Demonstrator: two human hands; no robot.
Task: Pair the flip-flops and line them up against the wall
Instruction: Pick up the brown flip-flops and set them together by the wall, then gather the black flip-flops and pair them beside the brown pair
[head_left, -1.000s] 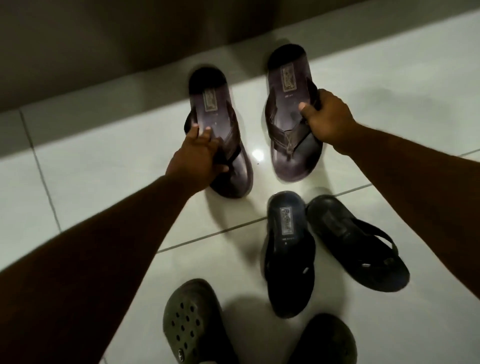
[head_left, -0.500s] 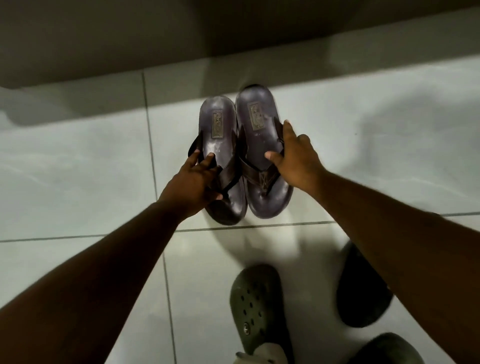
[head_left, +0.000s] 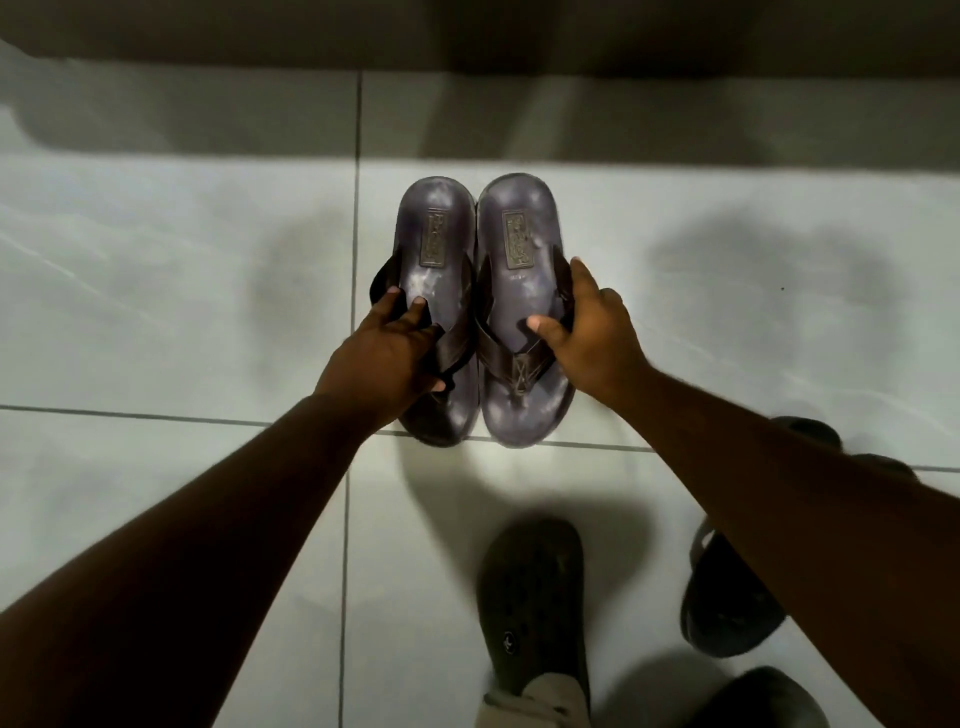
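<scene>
The two brown flip-flops (head_left: 480, 317) sit side by side, touching, heels toward the wall (head_left: 467, 31), on the tiled floor (head_left: 182, 312). My left hand (head_left: 387, 358) and right hand (head_left: 592, 332) each grasp a strap, squaring the pair; black sandals (head_left: 727, 613) wait nearer me.

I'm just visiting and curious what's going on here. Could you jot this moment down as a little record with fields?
pair: two brown flip-flops, side by side, heels toward wall
left hand: gripping the left one's strap
right hand: gripping the right one's strap
gap to wall: bare floor remains
nearby: black sandal, partly hidden by right arm
</scene>
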